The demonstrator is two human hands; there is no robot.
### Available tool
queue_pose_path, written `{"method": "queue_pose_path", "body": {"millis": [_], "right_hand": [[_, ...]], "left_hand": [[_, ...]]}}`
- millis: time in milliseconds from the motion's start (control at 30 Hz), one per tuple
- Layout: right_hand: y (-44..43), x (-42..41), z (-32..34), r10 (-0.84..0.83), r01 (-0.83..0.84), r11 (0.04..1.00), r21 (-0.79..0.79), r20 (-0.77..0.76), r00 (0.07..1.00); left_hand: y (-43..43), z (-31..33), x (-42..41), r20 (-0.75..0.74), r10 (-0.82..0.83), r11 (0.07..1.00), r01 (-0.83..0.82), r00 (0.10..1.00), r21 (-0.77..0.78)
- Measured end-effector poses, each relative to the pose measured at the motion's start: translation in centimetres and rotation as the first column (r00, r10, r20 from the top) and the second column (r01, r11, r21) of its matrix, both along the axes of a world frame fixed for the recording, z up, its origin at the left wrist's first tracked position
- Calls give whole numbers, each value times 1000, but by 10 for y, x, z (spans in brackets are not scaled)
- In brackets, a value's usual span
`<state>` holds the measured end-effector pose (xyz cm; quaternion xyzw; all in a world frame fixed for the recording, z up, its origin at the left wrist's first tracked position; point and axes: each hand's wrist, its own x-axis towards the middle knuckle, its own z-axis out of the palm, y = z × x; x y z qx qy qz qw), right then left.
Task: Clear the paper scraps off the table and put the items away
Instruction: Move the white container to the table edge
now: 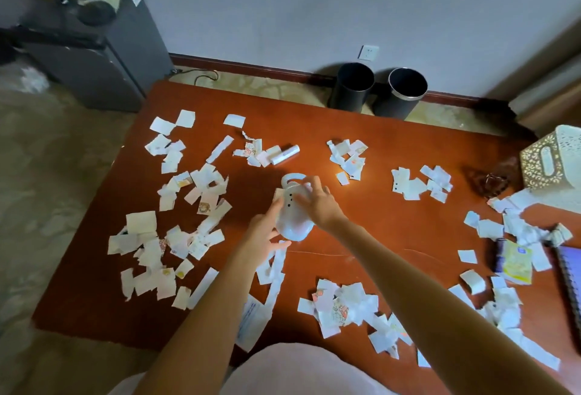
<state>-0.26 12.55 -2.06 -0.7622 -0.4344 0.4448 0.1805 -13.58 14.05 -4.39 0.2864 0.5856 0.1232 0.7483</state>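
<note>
Torn paper scraps [188, 193] lie scattered over most of the reddish-brown table [393, 237]. Near the table's middle a white rounded gadget with a loop handle and two black dots [292, 221] is held between both hands. My left hand [267, 231] cups its left and lower side, fingers spread along it. My right hand [317, 203] grips its upper right side with curled fingers. A small white tube [285, 154] lies among scraps behind the gadget.
Two dark round bins [350, 86] [402, 93] stand on the floor past the far edge. A white patterned box [550, 159] and a dark glass object [493, 181] sit at the right, with a yellow packet [515, 261] and a notebook [569, 281]. A dark cabinet [103, 58] stands far left.
</note>
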Motion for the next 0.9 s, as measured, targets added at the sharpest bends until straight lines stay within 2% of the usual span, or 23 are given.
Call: {"method": "queue_pose_path", "body": {"millis": [100,200,333,400,467,533,700,900], "right_hand": [[-6,17,1,-72,69,997,-37,-75,995],[-5,39,2,-86,79,990,-117,-62,994],[-5,61,-17,-149,151,976,-157,23,989],[-6,63,-25,-197,188,969,-162,-39,980],[-6,62,-29,-155,139,976,-168,-89,984],[-7,63,-35,-148,131,979,-158,-102,984],[-24,56,-44,-329,294,940,-173,-240,913],[-43,38,-33,-340,319,940,-122,-258,904]], "left_hand": [[3,2,15,-97,95,994,-99,991,-45],[5,-6,22,-145,54,999,-53,988,14],[10,-6,30,-193,-130,975,160,972,151],[12,-3,34,-222,-202,948,247,954,198],[13,-3,35,-231,-226,942,273,946,197],[11,0,32,-197,-217,956,249,956,156],[-1,-1,21,-78,-107,992,112,991,63],[-13,10,7,-175,-31,998,39,984,42]]}}
